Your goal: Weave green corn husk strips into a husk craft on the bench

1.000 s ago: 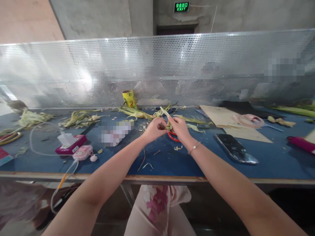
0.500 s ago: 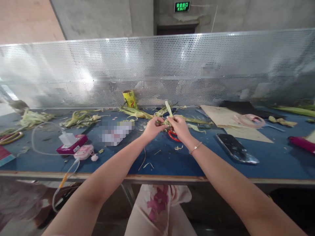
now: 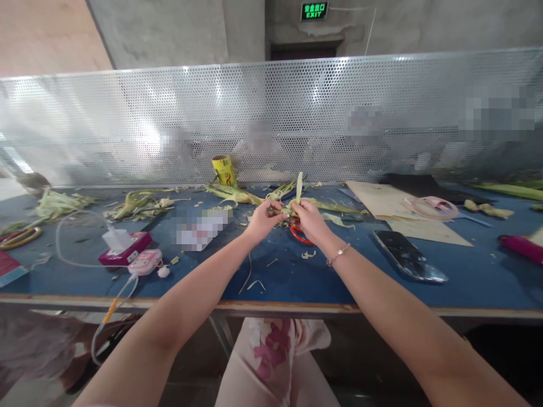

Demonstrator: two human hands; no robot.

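My left hand [image 3: 266, 220] and my right hand [image 3: 311, 221] meet above the blue table, fingertips close together. A pale green corn husk strip [image 3: 299, 185] stands up from the pinched fingers of my right hand. The left fingers are closed on the lower part of the same husk piece, most of it hidden by the fingers. Below my right hand lies a red loop [image 3: 302, 236], perhaps a scissors handle, partly covered. Behind the hands more corn husks [image 3: 237, 195] are spread out.
A yellow can [image 3: 224, 171] stands before the perforated metal screen [image 3: 271, 102]. On the left are a magenta power strip [image 3: 138, 247], a pink charger [image 3: 145, 262] and husk heaps [image 3: 138, 204]. A phone [image 3: 407, 255] and cardboard [image 3: 428, 230] lie on the right.
The husk strip in my right hand has swung from leaning left to nearly upright and shifted slightly right. Both hands stay in almost the same place.
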